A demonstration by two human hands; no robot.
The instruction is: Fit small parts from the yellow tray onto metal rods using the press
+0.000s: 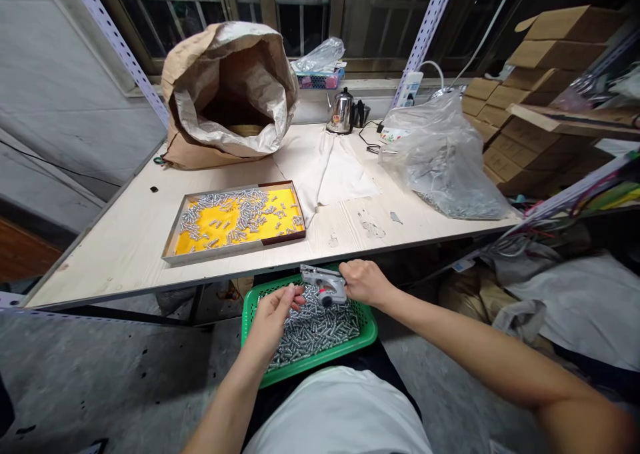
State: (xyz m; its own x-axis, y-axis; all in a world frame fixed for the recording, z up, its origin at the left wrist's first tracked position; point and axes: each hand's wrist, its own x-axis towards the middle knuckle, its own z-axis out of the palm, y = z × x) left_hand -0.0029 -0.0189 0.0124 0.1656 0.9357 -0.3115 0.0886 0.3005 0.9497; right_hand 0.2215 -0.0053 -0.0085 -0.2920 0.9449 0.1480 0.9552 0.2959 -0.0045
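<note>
A green plastic basket [371,334] rests on my lap, filled with small silver ribbed metal pieces [320,331] that look like springs or screws. Over its far side, my right hand [364,282] is closed round the end of a silver hand tool [324,286] with a round black knob and a red mark. My left hand [277,309] is at the basket's left, its thumb and fingertips pinched together beside the tool. Whatever lies between those fingertips is too small to make out.
On the table [345,231] sits a shallow tray [235,253] with a yellow bottom and scattered metal pieces. Behind it stands an open brown paper sack [190,127]. A metal kettle [341,113], a clear plastic bag [440,154] and stacked cardboard boxes [530,134] are farther right.
</note>
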